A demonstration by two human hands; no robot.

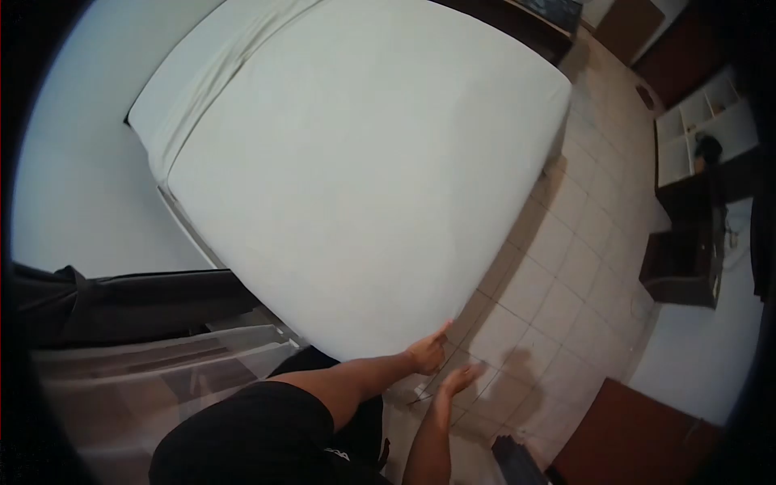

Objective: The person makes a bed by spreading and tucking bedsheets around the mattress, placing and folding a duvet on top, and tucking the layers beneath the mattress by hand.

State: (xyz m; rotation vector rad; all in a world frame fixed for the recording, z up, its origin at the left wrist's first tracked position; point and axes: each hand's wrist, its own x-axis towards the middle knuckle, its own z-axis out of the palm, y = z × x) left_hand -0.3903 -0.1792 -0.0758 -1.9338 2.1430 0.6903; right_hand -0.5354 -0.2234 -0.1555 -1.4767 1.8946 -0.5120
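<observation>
Beside the white-covered bed (347,178): left hand (427,352) at its corner, grip unclear; right hand (461,378) extended, unclenched, above tiled floor (558,299).

Two hands (428,352) (462,378), one bed (347,170), one shelf unit (672,151).

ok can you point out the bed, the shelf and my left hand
bed (347,178): head view, middle of its white top
shelf (672,159): head view, bare inside of a left-side compartment
left hand (427,354): head view, middle of the hand
</observation>
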